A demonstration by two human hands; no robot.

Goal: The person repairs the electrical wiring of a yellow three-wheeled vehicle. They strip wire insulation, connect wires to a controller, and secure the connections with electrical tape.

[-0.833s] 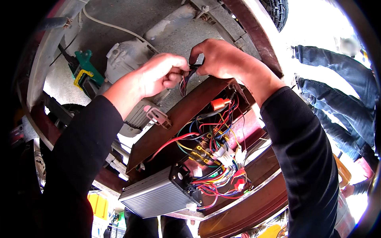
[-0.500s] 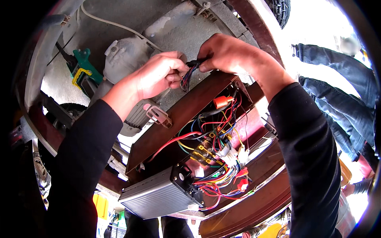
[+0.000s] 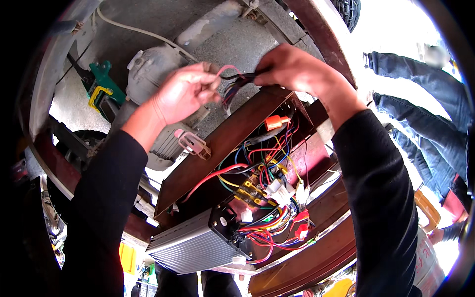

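Note:
My left hand [image 3: 184, 93] pinches a thin red wire [image 3: 227, 68] pulled up from a multicoloured bundle [image 3: 232, 91]. To its right, my right hand [image 3: 297, 72] grips the bundle's black covering, fingertips partly hidden. Below both hands is a brown metal box [image 3: 213, 146] holding tangled wires, an orange connector [image 3: 273, 122], yellow-black terminal blocks [image 3: 252, 193] and white plugs [image 3: 279, 193]. A finned silver controller [image 3: 190, 242] lies along the box's lower side, with many wires coming from its right end.
A grey motor housing [image 3: 153, 74] and a green-and-yellow tool [image 3: 106, 81] are within the curved metal frame [image 3: 324, 47]. A black tyre [image 3: 349, 12] is above. At right are other people's jeans-clad legs [image 3: 415, 114] and a co-worker's hand [image 3: 436, 236].
My left hand has moved slightly left and down, drawing a red wire out into a loop from the bundle. My right hand has shifted slightly right, still on the bundle.

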